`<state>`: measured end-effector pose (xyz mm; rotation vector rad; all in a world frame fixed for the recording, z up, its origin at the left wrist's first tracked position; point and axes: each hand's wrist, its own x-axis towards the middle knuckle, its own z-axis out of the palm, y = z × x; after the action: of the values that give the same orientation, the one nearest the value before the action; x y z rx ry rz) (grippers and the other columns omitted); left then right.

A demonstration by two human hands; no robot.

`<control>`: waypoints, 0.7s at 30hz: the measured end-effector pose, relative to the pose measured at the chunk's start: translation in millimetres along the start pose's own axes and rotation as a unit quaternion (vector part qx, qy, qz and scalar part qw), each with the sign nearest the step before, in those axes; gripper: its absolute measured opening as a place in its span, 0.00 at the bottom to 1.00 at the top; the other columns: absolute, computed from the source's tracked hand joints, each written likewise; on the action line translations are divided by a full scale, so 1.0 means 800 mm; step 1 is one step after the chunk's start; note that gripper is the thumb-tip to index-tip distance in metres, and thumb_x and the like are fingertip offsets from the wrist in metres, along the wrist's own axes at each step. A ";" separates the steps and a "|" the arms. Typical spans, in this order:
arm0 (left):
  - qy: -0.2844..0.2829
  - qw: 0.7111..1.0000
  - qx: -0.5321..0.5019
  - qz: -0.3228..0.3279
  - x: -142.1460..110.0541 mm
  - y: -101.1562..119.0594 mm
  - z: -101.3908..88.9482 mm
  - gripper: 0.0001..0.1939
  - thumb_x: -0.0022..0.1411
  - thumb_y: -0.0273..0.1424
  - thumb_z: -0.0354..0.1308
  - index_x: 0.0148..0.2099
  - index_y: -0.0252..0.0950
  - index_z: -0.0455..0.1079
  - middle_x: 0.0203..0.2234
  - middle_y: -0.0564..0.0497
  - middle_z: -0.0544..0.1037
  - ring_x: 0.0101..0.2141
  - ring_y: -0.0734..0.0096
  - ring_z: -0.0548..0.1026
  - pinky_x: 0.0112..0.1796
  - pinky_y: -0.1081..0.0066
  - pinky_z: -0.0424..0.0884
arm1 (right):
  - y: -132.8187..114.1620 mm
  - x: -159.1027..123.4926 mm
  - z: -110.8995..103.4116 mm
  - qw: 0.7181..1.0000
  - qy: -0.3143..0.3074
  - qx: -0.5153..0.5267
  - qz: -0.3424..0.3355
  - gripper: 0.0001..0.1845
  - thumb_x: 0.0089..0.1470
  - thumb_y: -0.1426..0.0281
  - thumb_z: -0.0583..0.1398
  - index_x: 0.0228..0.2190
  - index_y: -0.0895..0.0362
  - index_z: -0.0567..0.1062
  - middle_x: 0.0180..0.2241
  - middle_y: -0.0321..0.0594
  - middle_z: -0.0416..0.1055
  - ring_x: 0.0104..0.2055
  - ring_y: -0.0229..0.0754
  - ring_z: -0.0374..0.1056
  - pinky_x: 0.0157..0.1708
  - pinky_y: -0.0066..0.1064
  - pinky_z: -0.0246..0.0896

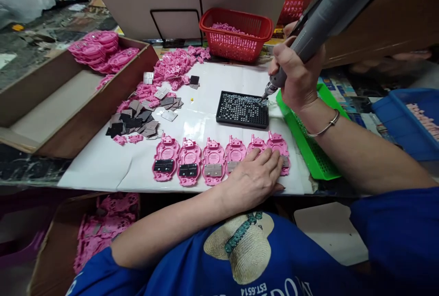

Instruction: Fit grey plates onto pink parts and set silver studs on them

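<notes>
My right hand (297,74) grips a grey electric screwdriver (318,24). The tool slants down to the left, its bit at the upper right of a black perforated tray (243,117) with many small screws. A row of several pink plastic shells (168,153) lies along the table's near edge. Black plates (163,166) sit in the leftmost ones, grey plates (212,170) in others. Across the right end of the row rests my left hand (259,172), fingers stretched out flat and partly covering the shells there. Whether it presses on anything smaller underneath is hidden.
Loose pink parts (174,67) and dark plates (133,122) are heaped left of the tray. A cardboard box (85,104) holds pink shells. Behind stands a red basket (236,35); a green basket (315,149) lies under my right forearm, with a blue bin (404,122) farther right.
</notes>
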<state>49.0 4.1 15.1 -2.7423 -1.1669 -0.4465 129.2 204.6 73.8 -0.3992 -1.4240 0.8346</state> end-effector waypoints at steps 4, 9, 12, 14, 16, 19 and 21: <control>-0.002 1.000 0.005 0.010 0.003 0.001 -0.003 0.27 0.72 0.41 0.47 0.62 0.24 0.64 0.58 0.37 0.71 0.56 0.54 0.68 0.55 0.58 0.62 | -0.039 -0.001 -0.002 1.000 -0.005 -0.010 0.013 0.14 0.44 0.60 0.70 0.33 0.42 0.72 0.24 0.28 0.64 0.18 0.36 0.60 0.19 0.34 0.60; -0.020 1.000 0.003 0.005 0.008 0.003 -0.005 0.27 0.73 0.41 0.47 0.62 0.23 0.63 0.58 0.36 0.71 0.57 0.53 0.67 0.56 0.57 0.61 | -0.083 -0.030 -0.017 0.999 -0.016 0.011 0.046 0.08 0.47 0.68 0.68 0.32 0.44 0.77 0.24 0.30 0.63 0.19 0.35 0.59 0.19 0.32 0.57; -0.031 0.999 0.006 0.005 0.010 0.004 -0.003 0.28 0.73 0.41 0.45 0.61 0.21 0.63 0.56 0.35 0.72 0.57 0.52 0.67 0.57 0.55 0.60 | -0.095 -0.052 -0.027 0.998 -0.012 0.014 0.056 0.10 0.46 0.66 0.68 0.34 0.47 0.76 0.21 0.28 0.61 0.17 0.33 0.57 0.18 0.30 0.55; -0.036 0.999 0.008 0.003 0.011 0.004 -0.001 0.26 0.73 0.39 0.45 0.61 0.21 0.63 0.54 0.36 0.73 0.56 0.52 0.67 0.57 0.54 0.60 | -0.096 -0.064 -0.033 0.999 -0.010 0.010 0.051 0.13 0.46 0.64 0.69 0.35 0.47 0.74 0.20 0.28 0.61 0.16 0.33 0.55 0.17 0.30 0.54; -0.039 0.999 0.008 0.001 0.013 0.003 0.000 0.24 0.73 0.35 0.46 0.61 0.21 0.63 0.53 0.36 0.74 0.55 0.52 0.68 0.57 0.54 0.60 | -0.096 -0.072 -0.037 0.999 -0.007 0.004 0.043 0.15 0.47 0.62 0.69 0.36 0.47 0.72 0.20 0.27 0.61 0.15 0.33 0.54 0.16 0.30 0.53; -0.056 0.998 0.009 0.000 0.015 0.003 -0.003 0.21 0.72 0.29 0.47 0.61 0.22 0.62 0.51 0.37 0.74 0.53 0.55 0.69 0.56 0.56 0.61 | -0.093 -0.079 -0.041 0.999 -0.004 -0.011 0.053 0.15 0.48 0.61 0.68 0.37 0.46 0.71 0.20 0.28 0.62 0.16 0.33 0.55 0.17 0.30 0.54; -0.067 0.998 0.008 0.000 0.016 0.002 -0.005 0.20 0.71 0.27 0.47 0.61 0.22 0.63 0.50 0.37 0.74 0.51 0.55 0.69 0.55 0.56 0.62 | -0.090 -0.081 -0.043 0.998 -0.004 -0.008 0.058 0.15 0.48 0.62 0.68 0.38 0.46 0.72 0.21 0.28 0.64 0.16 0.33 0.56 0.17 0.29 0.55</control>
<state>58.0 10.9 23.1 -2.7959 -1.1953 -0.2567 185.5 118.2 73.5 -0.4950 -1.4266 0.9192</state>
